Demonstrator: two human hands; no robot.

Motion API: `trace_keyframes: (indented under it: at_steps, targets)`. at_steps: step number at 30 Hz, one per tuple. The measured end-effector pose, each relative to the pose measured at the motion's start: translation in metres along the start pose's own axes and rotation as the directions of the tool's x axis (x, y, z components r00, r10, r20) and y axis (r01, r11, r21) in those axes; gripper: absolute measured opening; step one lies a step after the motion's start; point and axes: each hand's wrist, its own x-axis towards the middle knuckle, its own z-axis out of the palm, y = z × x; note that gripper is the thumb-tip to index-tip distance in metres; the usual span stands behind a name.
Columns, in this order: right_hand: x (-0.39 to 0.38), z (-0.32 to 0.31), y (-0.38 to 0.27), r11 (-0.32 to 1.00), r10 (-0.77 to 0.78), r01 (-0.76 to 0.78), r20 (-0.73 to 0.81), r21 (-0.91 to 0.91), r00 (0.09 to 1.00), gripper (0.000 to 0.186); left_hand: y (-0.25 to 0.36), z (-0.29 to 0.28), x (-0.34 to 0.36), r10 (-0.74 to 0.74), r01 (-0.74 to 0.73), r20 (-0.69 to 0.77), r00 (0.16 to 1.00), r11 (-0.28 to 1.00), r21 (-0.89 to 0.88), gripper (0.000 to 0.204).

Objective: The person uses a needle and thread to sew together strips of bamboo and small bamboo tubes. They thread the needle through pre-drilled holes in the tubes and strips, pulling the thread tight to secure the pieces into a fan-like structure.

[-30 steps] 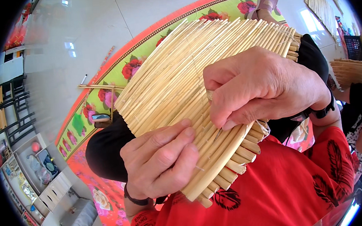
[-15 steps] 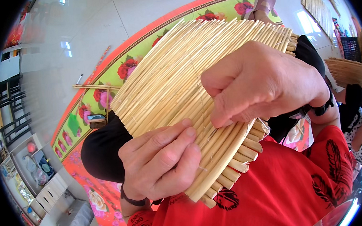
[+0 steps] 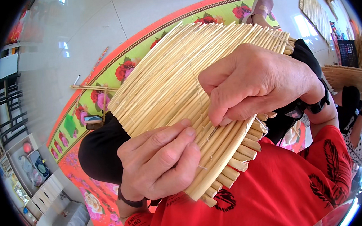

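Observation:
Across my lap lies a mat of pale straw-coloured stalks (image 3: 162, 89), tied with fine thread in rows; its near edge shows thick cut ends (image 3: 237, 164). My left hand (image 3: 161, 160) grips the mat's near left part, fingers curled together on top, thumb hidden. Over the near right part, my right hand (image 3: 258, 82) is closed in a pinch, its fingertips down at the stalks. Whatever it pinches is too small or hidden to name. A short thin dark line shows on the stalks just below those fingertips. Loose white thread (image 3: 262, 123) hangs by the cut ends.
Under me spreads a flowered red and green cloth (image 3: 119, 73), with loose stalks (image 3: 93, 88) and a phone-like object (image 3: 93, 121) at left. A pen (image 3: 77, 79) lies on the tiled floor. Another person (image 3: 359, 134) sits at the right by a stalk mat (image 3: 346, 78) and a dark basket (image 3: 347, 53).
Both hands keep nearly the same place on the mat, with the right fingertips shifted slightly. The whole view has shifted a little.

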Motion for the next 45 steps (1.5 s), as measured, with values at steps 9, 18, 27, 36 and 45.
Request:
trace_keyframes:
  at_steps: [9,18,27,36,45]
  targets:
    - [0.000,-0.002,-0.002,0.998,-0.016,0.018,0.027,-0.068,1.000,0.011,0.000,-0.001,-0.001,-0.004,0.004,0.012,1.000,1.000,-0.014,0.021]
    - [0.006,0.010,-0.011,0.939,-0.075,0.062,-0.025,-0.338,0.997,0.012,0.000,-0.002,-0.002,-0.065,0.067,-0.065,0.996,0.997,0.034,0.020]
    - [0.018,0.004,-0.020,0.704,-0.211,0.252,0.143,-0.664,0.967,0.018,-0.001,0.003,-0.012,-0.227,0.222,-0.174,0.958,0.974,-0.050,0.024]
    - [0.033,-0.007,-0.031,0.742,-0.086,0.272,0.316,-0.613,0.945,0.021,-0.005,0.007,-0.015,-0.174,0.172,-0.159,0.972,0.985,-0.025,0.027]
    - [0.038,-0.003,-0.021,0.754,-0.139,0.328,0.350,-0.570,0.926,0.019,-0.005,0.006,-0.016,-0.186,0.186,-0.162,0.969,0.982,-0.016,0.028]
